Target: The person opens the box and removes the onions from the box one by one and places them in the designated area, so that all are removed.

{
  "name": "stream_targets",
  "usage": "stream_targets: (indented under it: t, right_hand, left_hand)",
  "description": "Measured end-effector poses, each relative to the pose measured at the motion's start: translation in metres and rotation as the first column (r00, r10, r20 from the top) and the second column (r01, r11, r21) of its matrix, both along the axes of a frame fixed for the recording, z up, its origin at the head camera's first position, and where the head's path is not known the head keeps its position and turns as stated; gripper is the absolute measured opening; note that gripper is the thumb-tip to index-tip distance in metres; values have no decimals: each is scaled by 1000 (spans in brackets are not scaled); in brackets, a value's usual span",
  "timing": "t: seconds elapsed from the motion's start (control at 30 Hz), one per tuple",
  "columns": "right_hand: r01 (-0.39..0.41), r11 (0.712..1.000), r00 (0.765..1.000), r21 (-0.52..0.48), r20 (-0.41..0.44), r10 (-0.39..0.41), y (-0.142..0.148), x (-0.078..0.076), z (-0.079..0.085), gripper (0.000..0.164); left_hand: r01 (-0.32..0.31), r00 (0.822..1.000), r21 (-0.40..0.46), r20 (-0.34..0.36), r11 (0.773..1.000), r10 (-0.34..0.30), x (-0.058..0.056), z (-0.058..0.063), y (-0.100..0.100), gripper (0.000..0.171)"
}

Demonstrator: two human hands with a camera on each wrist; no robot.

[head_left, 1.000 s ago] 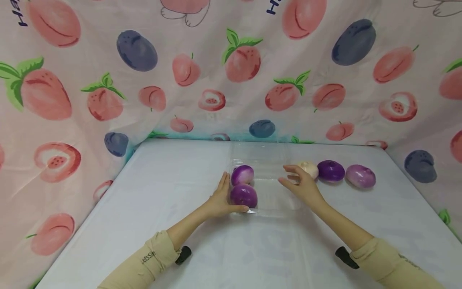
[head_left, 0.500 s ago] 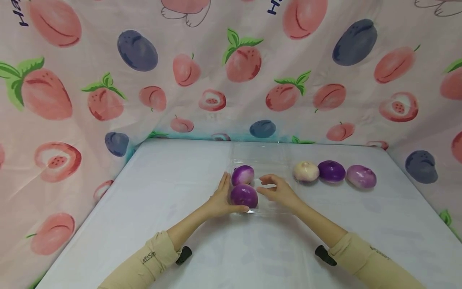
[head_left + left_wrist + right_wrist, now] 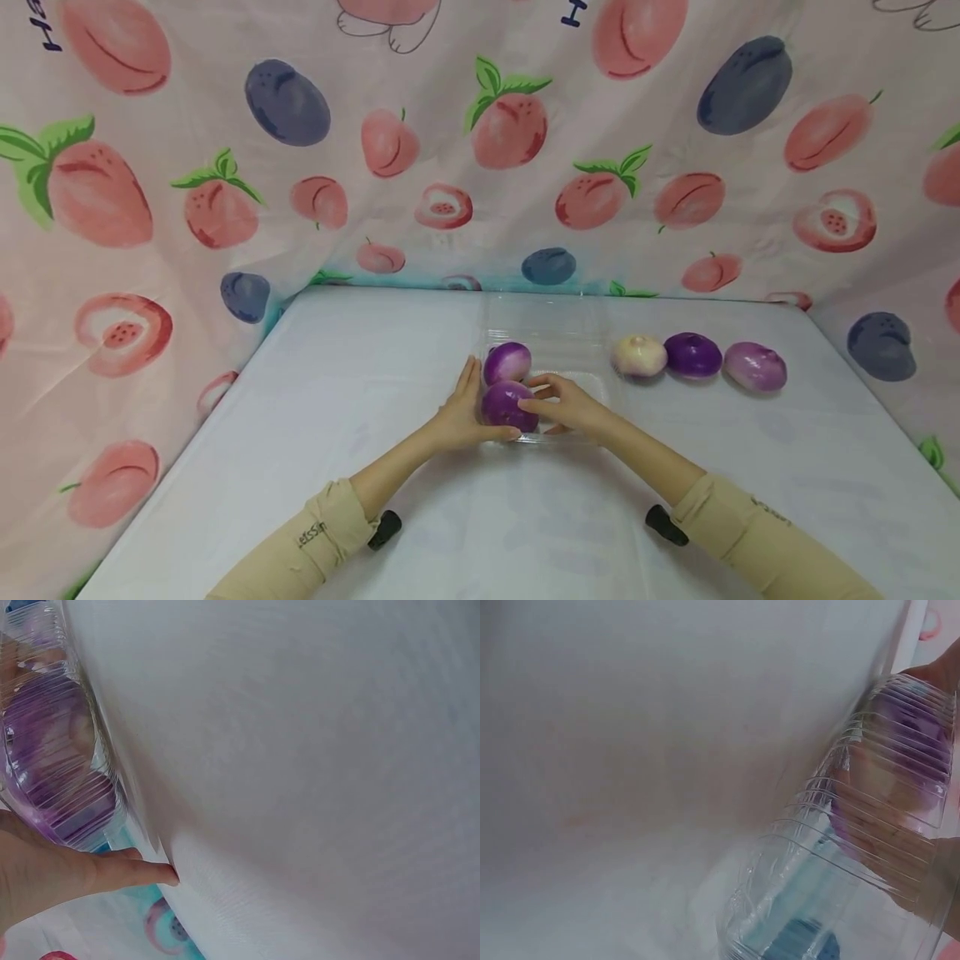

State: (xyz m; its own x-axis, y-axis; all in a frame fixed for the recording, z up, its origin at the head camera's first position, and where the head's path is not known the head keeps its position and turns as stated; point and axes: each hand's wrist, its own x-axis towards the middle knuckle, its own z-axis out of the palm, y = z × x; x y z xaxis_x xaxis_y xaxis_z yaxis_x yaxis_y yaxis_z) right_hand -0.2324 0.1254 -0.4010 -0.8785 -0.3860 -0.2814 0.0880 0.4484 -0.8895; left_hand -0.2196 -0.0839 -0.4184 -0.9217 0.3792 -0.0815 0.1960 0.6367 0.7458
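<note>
A clear plastic box (image 3: 588, 387) stands mid-table with its lid laid back, two purple onions in its left half. My left hand (image 3: 456, 421) lies around its front left corner, fingers straight along the side wall and thumb along the front edge. The left wrist view shows that hand outside the ribbed wall. Inside the box, my right hand (image 3: 566, 404) touches the right side of the front onion (image 3: 504, 408) with loosely bent fingers. Behind it lies the other onion (image 3: 507, 362), purple and white. Through the wall in the right wrist view, the right hand (image 3: 889, 840) shows beside purple skin.
Right of the box lie a pale peeled onion (image 3: 639, 357), a dark purple onion (image 3: 693, 356) and a lighter purple onion (image 3: 755, 367) in a row. A white cloth covers the table (image 3: 360, 358). A fruit-print curtain (image 3: 450, 250) hangs behind it.
My right hand has moved left from beside the pale onion into the box and now touches the front purple onion. The left hand has stayed at the box corner.
</note>
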Motion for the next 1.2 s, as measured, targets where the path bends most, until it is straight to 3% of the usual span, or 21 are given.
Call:
stream_targets:
  t: [0.23,0.57,0.97,1.2]
  right_hand:
    - [-7,1000,1000,23,11,7,-3,-4,-1,51]
    - [-6,997,999,73,-52,10,-6,-7,-2,43]
    - [49,999,984,16,-174,-45,1,1,-1,46]
    - [9,1000,974,-13,-225,-12,10,5,4,50]
  left_hand:
    - [-3,1000,-16,-13,1000,3,0,0,1,124]
    - [16,1000,-15,-20,1000,-17,-3,1,2,125]
    - [14,1000,-40,-5,999,-14,-2,-2,1,128]
    - [-5,1000,-28,2,1000,5,-1,0,2,127]
